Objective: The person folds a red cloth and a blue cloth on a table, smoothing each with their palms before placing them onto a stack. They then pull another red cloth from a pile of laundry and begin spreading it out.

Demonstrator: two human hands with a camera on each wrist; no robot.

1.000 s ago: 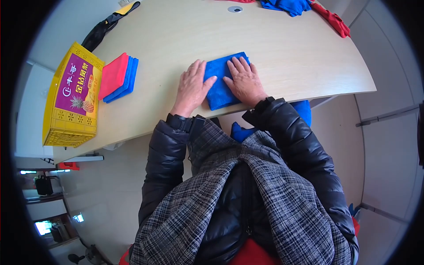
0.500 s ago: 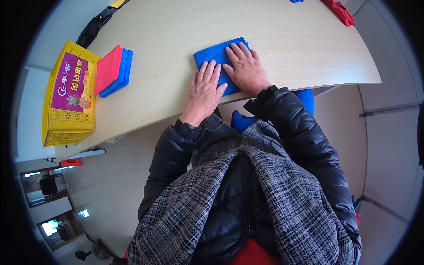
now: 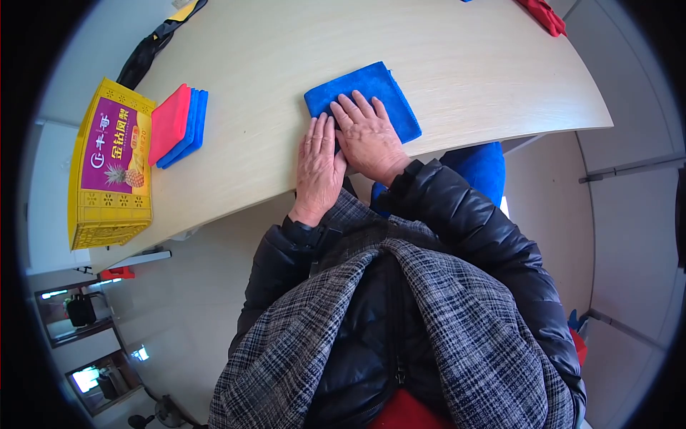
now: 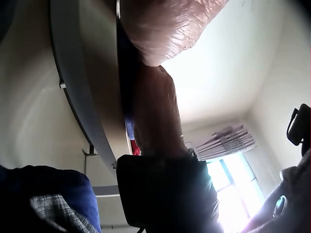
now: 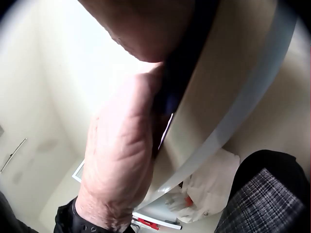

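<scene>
A folded blue cloth [image 3: 393,100] lies on the table near its front edge, in front of the person. The right hand [image 3: 370,143] rests flat on the cloth's lower middle, fingers straight and pointing forward and left. Beside it, the left hand [image 3: 318,168] lies at the cloth's lower left corner, its fingertips on the fabric and its thumb side against the right hand. In the left wrist view, the left hand [image 4: 167,24] looms close, with the right hand [image 4: 158,111] behind it. The right wrist view shows the cloth [image 5: 182,73] as a dark strip under the hands.
To the left, a red folded cloth [image 3: 170,123] and blue folded cloths [image 3: 193,129] stand stacked beside a yellow crate [image 3: 114,214]. A black-and-yellow item [image 3: 146,57] lies at the table's far left. Red fabric [image 3: 547,16] lies at the far right edge.
The left hand first moved right onto the cloth, then back toward its lower left corner. The right hand slid left and toward the body, uncovering the cloth's right side. The head view shifted slightly.
</scene>
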